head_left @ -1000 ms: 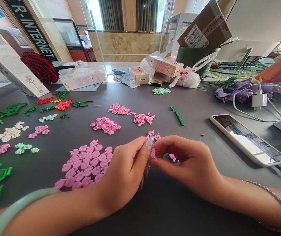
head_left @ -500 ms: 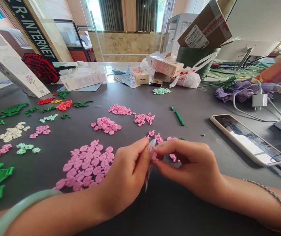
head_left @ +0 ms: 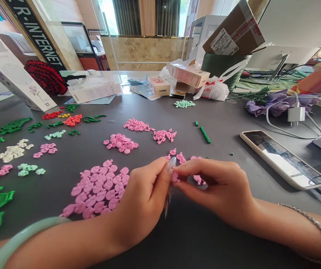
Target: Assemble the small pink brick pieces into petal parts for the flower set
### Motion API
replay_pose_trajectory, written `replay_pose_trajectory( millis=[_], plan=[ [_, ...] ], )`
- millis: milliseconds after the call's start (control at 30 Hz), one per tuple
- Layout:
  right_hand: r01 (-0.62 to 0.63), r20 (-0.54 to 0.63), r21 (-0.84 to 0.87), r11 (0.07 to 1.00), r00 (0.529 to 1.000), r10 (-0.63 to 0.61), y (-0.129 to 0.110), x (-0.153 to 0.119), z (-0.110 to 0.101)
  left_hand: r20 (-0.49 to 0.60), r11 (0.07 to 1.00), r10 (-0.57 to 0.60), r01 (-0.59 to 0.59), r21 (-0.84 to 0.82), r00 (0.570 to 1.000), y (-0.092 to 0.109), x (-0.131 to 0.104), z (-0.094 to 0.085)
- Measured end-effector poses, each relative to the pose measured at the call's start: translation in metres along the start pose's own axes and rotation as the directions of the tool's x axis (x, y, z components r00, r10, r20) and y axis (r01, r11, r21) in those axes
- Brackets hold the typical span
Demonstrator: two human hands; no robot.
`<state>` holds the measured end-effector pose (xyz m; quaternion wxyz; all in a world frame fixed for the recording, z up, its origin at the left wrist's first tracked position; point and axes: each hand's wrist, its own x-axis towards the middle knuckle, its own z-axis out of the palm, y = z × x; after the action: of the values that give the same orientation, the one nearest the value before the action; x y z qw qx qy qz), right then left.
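My left hand [head_left: 146, 194] and my right hand [head_left: 219, 183] meet at the front middle of the dark table, fingertips pinched around one small pink piece [head_left: 175, 177]. Fingers cover most of that piece. Left of my left hand lies a wide pile of pink petal-shaped pieces [head_left: 100, 192]. Beyond my hands are a heap of round pink pieces [head_left: 122, 143] and two heaps of smaller pink ones [head_left: 137, 124]. A few more pink bits [head_left: 181, 157] lie just behind my fingertips, partly hidden.
Green, red, white and mint pieces [head_left: 14, 151] cover the left side. A green rod [head_left: 205, 135] lies behind my right hand. A phone [head_left: 284, 158], a charger [head_left: 296, 114] and purple flowers [head_left: 275, 104] are at the right; small boxes [head_left: 159, 86] stand at the back.
Both hands keep their pinch on the pink piece. My left fingertips have shifted very slightly to the left; the things on the table lie as before.
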<state>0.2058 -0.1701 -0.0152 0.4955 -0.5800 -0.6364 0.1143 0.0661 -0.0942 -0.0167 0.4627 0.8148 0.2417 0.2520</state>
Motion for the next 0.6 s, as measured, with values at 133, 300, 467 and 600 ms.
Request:
replay_pose_trajectory(
  millis=[133, 300, 467, 600],
  plan=[
    [-0.145, 0.075, 0.239, 0.96, 0.989, 0.13, 0.0011, 0.0026, -0.0016, -0.021, 1.0, -0.015, 0.015, -0.009, 1.0, 0.0003, 0.001, 0.0002],
    [-0.371, 0.214, 0.602, 0.707, 0.928, 0.305, 0.0055, 0.0068, -0.0005, -0.021, 1.0, 0.005, -0.006, -0.021, 1.0, -0.0003, 0.0014, -0.0005],
    [-0.452, 0.297, 0.692, 0.563, 0.889, 0.348, 0.0086, 0.0078, 0.0019, -0.024, 0.999, 0.044, -0.043, 0.011, 0.999, -0.0014, -0.0002, -0.0006],
    [-0.454, 0.297, 0.702, 0.548, 0.887, 0.354, 0.0065, 0.0068, 0.0027, -0.032, 0.997, 0.051, -0.05, 0.054, 0.998, -0.0023, -0.0017, -0.0003]
  ],
)
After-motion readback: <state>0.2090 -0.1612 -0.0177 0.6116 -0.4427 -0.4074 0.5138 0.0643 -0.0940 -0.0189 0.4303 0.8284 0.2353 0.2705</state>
